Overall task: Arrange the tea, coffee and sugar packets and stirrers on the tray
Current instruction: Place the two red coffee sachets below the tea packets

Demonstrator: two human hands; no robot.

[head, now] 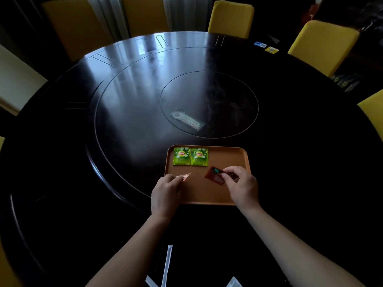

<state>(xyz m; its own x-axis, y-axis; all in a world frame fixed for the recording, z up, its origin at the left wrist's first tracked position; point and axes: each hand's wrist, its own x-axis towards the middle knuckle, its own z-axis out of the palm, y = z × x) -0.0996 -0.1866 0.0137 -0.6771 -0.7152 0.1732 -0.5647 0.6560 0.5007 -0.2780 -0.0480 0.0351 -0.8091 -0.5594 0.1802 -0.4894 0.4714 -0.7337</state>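
An orange tray (228, 158) lies on the dark round table in front of me. Two green tea packets (182, 156) (199, 157) lie side by side at its far left corner. My left hand (165, 191) pinches a small reddish packet (185, 176) over the tray's left side. My right hand (241, 185) holds a dark red coffee packet (214, 175) just above the middle of the tray. A white wrapped stirrer (167, 264) lies on the table near my body, between my forearms. Other white packets (233, 282) peek in at the bottom edge.
A clear plastic bag (187, 120) rests on the inner turntable disc beyond the tray. Yellow chairs (231, 18) ring the table. Small blue and yellow cards (266, 47) lie at the far right rim.
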